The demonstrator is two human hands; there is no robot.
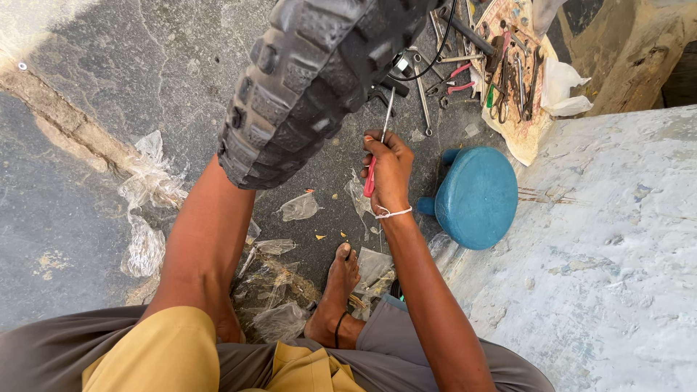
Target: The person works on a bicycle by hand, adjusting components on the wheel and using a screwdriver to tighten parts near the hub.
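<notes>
A knobby black tyre (305,80) fills the upper middle of the head view. My left arm reaches up behind it, and my left hand is hidden by the tyre. My right hand (388,170) grips a screwdriver (379,141) with a red handle; its metal shaft points up toward the wheel's hub area beside the tyre. A white string is tied around my right wrist. My bare foot (337,290) rests on the ground below.
A round blue stool (475,196) lies just right of my right hand. Several wrenches, pliers and other tools (501,72) lie on a cloth at the upper right. Crumpled clear plastic scraps (145,196) litter the dark pavement. A pale concrete ledge (602,239) runs along the right.
</notes>
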